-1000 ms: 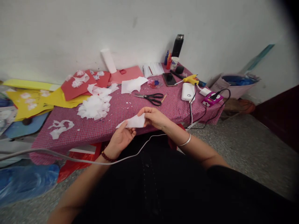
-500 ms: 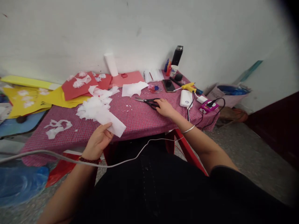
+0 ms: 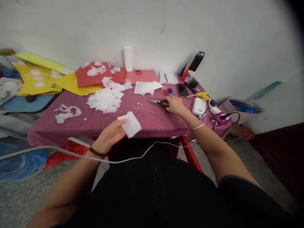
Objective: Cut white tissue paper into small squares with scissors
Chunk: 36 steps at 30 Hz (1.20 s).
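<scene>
My left hand [image 3: 112,135] pinches a small white sheet of paper [image 3: 131,125] between thumb and fingers, just over the table's front edge. The sheet looks folded into a near square. My right hand [image 3: 175,105] is closed at the black handles of the scissors [image 3: 158,101], whose blades point left, low over the cloth. How the fingers sit in the handle loops is partly hidden. Behind my left hand lies a fluffy heap of white paper pieces [image 3: 104,99]. A larger cut white sheet [image 3: 146,88] rests beyond the scissors' tips.
The checked cloth [image 3: 99,122] covers the table. At the right lie a phone [image 3: 183,91], a yellow glue gun [image 3: 203,96], a white power bank [image 3: 199,106] and a purple power strip [image 3: 220,118] with cords. A pale cable [image 3: 133,162] crosses before my body.
The paper in my left hand has come away from the heap and now looks more compact and square. My right hand stays at the scissors. The view has shifted left.
</scene>
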Each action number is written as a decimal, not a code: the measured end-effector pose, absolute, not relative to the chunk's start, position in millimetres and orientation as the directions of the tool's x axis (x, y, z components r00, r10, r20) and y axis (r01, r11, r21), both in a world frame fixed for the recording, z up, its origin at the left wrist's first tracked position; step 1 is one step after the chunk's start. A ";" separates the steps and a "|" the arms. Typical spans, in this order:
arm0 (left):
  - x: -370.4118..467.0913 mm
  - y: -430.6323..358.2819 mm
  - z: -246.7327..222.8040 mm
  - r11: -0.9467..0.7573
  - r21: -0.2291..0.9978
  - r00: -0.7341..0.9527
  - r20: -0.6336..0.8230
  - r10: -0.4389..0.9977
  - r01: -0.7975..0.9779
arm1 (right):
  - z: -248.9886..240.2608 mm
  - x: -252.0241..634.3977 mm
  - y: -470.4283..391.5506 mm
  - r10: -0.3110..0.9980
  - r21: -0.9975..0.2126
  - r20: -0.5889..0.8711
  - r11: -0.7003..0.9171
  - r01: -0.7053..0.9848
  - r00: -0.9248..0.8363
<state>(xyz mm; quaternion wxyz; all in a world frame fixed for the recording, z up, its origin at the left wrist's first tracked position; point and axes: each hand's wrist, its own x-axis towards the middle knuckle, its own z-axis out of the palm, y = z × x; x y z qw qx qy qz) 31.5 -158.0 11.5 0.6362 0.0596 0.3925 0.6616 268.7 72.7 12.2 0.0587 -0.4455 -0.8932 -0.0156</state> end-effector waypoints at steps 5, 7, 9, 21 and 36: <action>32.1 -164.6 23.7 0.013 0.696 -0.282 -0.309 0.908 -0.718 | 32.3 281.4 23.8 0.812 -0.554 0.292 0.574 0.603 -0.506; 29.0 -165.0 30.0 -0.083 0.713 -0.381 -0.269 0.884 -0.696 | 36.3 288.2 -8.1 0.749 -0.821 0.205 0.482 0.306 -0.630; 24.3 -163.8 34.8 -0.162 0.713 -0.480 -0.269 0.835 -0.682 | 35.6 292.4 -39.5 0.625 -0.953 0.138 0.294 0.068 -0.768; 18.1 -157.4 41.3 -0.189 0.675 -0.578 -0.415 0.703 -0.714 | 0.0 261.8 -97.8 0.188 -0.972 0.049 -0.218 -0.090 -0.981; 21.7 -160.8 41.0 -0.224 0.723 -0.557 -0.259 0.789 -0.653 | -19.6 258.5 -99.3 0.220 -0.907 0.017 -0.407 -0.108 -0.975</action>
